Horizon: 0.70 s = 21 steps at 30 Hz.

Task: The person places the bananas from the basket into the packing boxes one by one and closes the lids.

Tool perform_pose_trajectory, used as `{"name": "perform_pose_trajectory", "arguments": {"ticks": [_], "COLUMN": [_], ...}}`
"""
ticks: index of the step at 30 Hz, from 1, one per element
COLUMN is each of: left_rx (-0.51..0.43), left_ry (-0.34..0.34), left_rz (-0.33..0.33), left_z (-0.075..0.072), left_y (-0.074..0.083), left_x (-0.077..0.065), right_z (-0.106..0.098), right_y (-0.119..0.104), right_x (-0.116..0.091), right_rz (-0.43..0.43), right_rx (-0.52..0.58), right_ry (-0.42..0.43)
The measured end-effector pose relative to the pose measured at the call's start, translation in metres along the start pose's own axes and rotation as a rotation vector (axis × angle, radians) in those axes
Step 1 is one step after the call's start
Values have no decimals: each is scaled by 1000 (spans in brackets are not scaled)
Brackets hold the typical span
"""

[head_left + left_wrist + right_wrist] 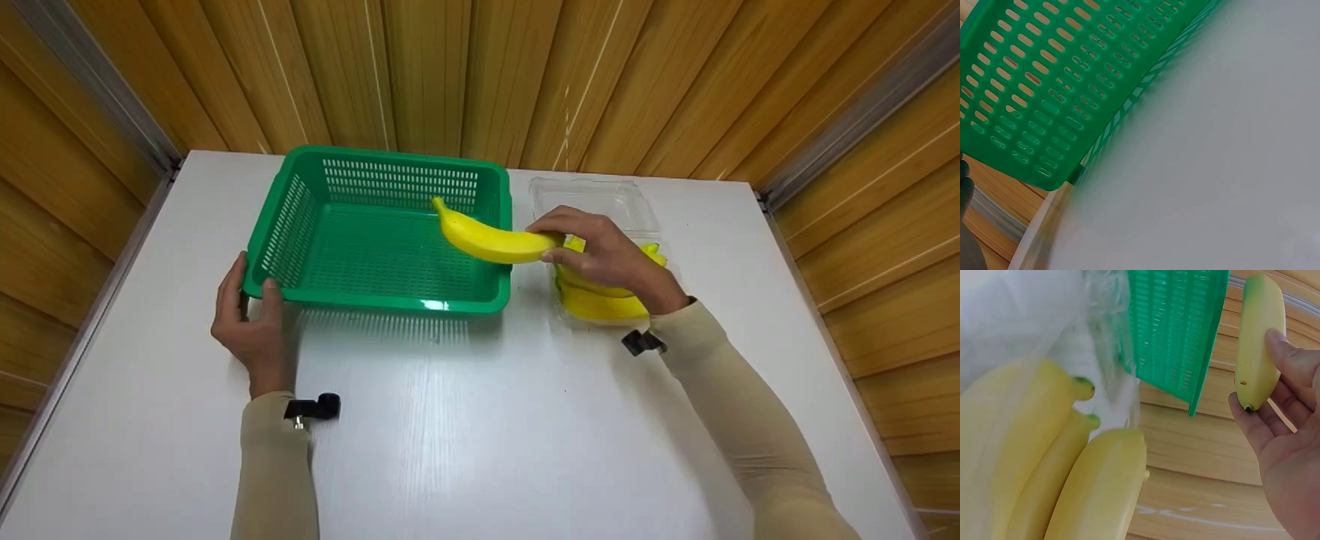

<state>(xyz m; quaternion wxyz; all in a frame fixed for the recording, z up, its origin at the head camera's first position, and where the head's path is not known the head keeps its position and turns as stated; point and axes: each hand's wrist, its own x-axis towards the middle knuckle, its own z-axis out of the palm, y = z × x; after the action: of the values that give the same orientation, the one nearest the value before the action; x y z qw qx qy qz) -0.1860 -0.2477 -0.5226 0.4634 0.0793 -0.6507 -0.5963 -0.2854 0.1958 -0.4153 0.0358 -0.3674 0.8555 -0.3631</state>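
Observation:
Between thumb and fingers, my right hand (596,251) pinches one end of a yellow banana (487,241). The banana's stem end reaches over the right rim of a green plastic basket (390,303). In the right wrist view, the fingers hold that banana (1260,343) near its dark tip. Below the hand, several more bananas (600,304) lie in a clear plastic container (592,202) with its lid folded back. At the basket's near left corner, my left hand (251,330) grips the rim, thumb on the near side. The left wrist view shows mostly the slotted basket wall (1044,73).
All of this stands on a white table (450,435). A wood-patterned wall (465,75) rises behind the basket, and similar panels stand at both sides. The container sits just right of the basket, with a narrow gap between them.

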Motion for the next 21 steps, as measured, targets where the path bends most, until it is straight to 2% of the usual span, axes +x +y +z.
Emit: {"name": "perform_pose_trajectory", "arguments": {"ticks": [7,9,14,17,21], "left_rx": [6,10,-2,0,2], "left_ry": [14,14,12,8,2], "left_rz": [-36,-34,7,22,8], "left_z": [-1,-1,0,0,0], "left_y": [-22,-19,4,7,6], "left_x": [2,2,-1,-1,0], "right_z": [-12,-14,-18,-22,-28], "right_y": [11,13,17,21,28], "right_x": [-30,-37,-57,-69,-86], "right_rz": [23,40,105,122,131], "right_rx": [-17,-26,-50,-72,-105], "right_ry": [0,4,14,20,39]}}
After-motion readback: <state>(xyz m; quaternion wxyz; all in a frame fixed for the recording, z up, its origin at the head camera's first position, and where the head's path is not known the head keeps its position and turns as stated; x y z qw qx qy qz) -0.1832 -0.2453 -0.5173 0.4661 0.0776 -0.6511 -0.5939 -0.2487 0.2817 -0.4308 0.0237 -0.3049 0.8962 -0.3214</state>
